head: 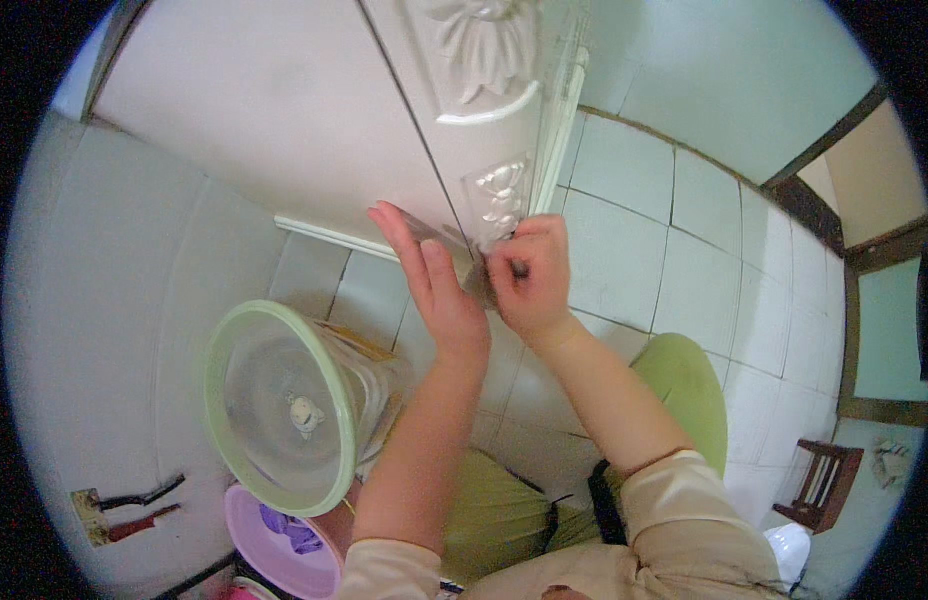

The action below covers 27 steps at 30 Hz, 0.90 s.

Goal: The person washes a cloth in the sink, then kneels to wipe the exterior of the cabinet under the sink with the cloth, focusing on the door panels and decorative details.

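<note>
My left hand (441,292) is raised with its fingers straight and thumb up, against or close to the lower end of a white panel (284,97). Beside it my right hand (535,274) is curled at the bottom of a carved white ornamental post (501,195). Between the hands is a small greyish-brown piece (479,285), too blurred to name; the right fingers seem to touch it, but I cannot tell whether they grip it. A thin dark seam runs down between the panel and the post.
A clear round bin with a green rim (346,420) stands at the left, above a pink-purple basin (242,525) holding purple cloth (291,529). Two handled tools (137,510) hang on the left wall. White floor tiles (621,165) and a small brown wooden stool (820,484) lie right.
</note>
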{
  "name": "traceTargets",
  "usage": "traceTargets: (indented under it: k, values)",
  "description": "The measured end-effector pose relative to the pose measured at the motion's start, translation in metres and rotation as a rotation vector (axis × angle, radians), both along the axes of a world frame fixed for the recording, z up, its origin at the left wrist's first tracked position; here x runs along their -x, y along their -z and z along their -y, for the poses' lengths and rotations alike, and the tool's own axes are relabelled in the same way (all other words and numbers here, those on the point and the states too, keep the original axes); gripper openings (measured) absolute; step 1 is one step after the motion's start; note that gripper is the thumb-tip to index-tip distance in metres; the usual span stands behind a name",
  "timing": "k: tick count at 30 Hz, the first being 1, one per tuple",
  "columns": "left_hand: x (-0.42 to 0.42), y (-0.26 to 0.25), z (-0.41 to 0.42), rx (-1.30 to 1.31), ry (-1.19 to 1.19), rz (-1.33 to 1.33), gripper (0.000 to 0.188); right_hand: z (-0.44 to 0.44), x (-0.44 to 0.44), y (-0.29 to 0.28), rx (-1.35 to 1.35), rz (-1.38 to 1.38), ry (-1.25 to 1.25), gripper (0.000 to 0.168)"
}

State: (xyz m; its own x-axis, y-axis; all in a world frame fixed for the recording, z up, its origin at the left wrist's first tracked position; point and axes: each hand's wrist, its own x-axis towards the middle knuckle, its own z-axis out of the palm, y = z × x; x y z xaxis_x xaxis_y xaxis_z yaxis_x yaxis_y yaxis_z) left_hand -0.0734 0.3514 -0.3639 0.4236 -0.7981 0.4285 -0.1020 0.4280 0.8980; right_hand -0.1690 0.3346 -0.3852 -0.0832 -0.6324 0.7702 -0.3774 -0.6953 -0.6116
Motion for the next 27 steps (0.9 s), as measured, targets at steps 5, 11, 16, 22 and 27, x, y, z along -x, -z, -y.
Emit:
traceTargets:
  k: [5, 11, 16, 22, 27]
  values:
    - [0.006, -0.003, 0.001, -0.033, 0.015, -0.038, 0.063, -0.017, 0.016, 0.043, -0.316, 0.047, -0.054, 0.021]
    - [0.008, 0.007, 0.003, 0.023, 0.074, -0.103, 0.079, 0.005, 0.015, -0.03, -0.028, 0.391, -0.122, 0.022]
    - [0.016, 0.005, 0.006, -0.015, 0.046, -0.087, 0.086, 0.006, 0.012, -0.019, -0.288, 0.487, -0.189, 0.016]
    - [0.018, -0.002, 0.003, -0.034, -0.001, -0.004, 0.085, 0.008, 0.046, -0.027, -0.293, 0.088, -0.154, 0.014]
    - [0.021, 0.002, 0.006, 0.007, 0.013, 0.063, 0.072, 0.008, 0.03, -0.042, -0.143, 0.304, -0.208, 0.013]
